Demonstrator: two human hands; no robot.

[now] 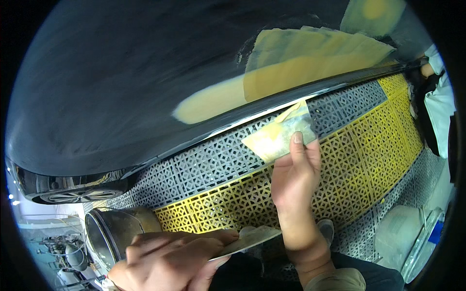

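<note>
My right hand [297,177] grips a putty spreader [274,140], thumb on its near face. Yellow filler smears the spreader's face; its far corner comes close to the car's lower edge in this view. My left hand [174,254], lower left, is closed around a thin flat board [250,241] seen nearly edge-on; greyish residue shows on its top. Beyond the hands is a dark car panel [131,68]. A fan-shaped patch of yellow filler [310,63] with overlapping strokes lies on it, tapering to the left. Another yellowish patch [374,17] sits farther up at the right.
A car wheel [80,195] is at the left. Below it stands a dark bucket [124,228]. A translucent tub [403,233] is at lower right. Another person's light sleeve [437,121] shows at the right edge. Perforated yellow tiles [364,140] and grey ones cover the floor.
</note>
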